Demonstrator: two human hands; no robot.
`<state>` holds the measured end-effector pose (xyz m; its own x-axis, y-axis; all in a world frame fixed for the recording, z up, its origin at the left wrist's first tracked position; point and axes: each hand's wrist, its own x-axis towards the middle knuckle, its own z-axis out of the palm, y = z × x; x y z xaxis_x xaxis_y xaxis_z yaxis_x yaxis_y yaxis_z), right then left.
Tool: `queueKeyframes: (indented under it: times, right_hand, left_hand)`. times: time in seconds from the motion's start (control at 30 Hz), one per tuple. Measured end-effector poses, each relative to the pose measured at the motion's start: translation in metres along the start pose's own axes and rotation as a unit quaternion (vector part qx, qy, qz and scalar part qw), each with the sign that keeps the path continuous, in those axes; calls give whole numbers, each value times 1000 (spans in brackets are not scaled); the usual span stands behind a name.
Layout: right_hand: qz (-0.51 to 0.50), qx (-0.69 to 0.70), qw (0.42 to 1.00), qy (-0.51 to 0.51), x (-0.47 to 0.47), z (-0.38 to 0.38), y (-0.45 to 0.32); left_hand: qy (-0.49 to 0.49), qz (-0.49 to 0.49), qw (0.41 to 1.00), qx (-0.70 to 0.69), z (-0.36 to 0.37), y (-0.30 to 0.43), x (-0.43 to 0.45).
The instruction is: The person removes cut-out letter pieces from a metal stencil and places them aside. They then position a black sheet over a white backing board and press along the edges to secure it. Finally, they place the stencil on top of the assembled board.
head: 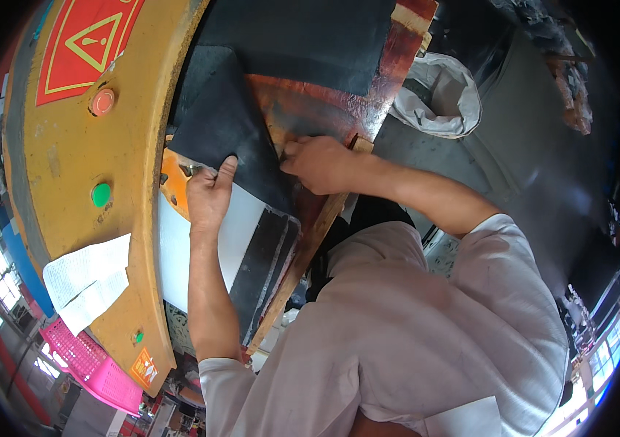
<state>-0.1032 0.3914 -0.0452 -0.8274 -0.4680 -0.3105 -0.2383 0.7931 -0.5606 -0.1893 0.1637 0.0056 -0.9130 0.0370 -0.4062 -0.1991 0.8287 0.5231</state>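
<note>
My left hand (210,191) pinches the near edge of a black flexible sheet (230,117), thumb on top, and the sheet's corner is raised. My right hand (315,164) is by the sheet's right edge, over the reddish-brown board (321,104); its fingertips are partly hidden, so whether they grip anything is unclear. Another black sheet (310,41) lies on the board farther away. Below my left hand are a white sheet (173,251) and a dark strip of sheet (260,262). An orange piece with holes (175,180) shows beside my left hand.
A yellow machine panel (69,191) stands at the left, with a red button (103,102), a green button (100,195) and a handwritten paper (88,278). A wooden strip (299,267) edges the work surface. A white sack (441,95) stands at the right; a pink basket (91,366) is lower left.
</note>
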Motion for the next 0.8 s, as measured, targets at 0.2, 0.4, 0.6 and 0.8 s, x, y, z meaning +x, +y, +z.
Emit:
queueKeyframes:
  times: [0.2, 0.4, 0.6, 0.8]
  right_hand:
    - [-165, -87, 979, 86, -26, 32, 9]
    - [-138, 181, 952, 206, -19, 35, 14]
    - [64, 288, 943, 155, 0, 33, -19]
    - [91, 332, 914, 216, 20, 21, -27]
  left_hand:
    - [-1, 45, 998, -45, 7, -11, 11]
    - [7, 175, 983, 60, 25, 22, -55]
    - [-53, 106, 922, 368, 47, -16, -132]
    - [1, 205, 894, 398, 40, -65, -123]
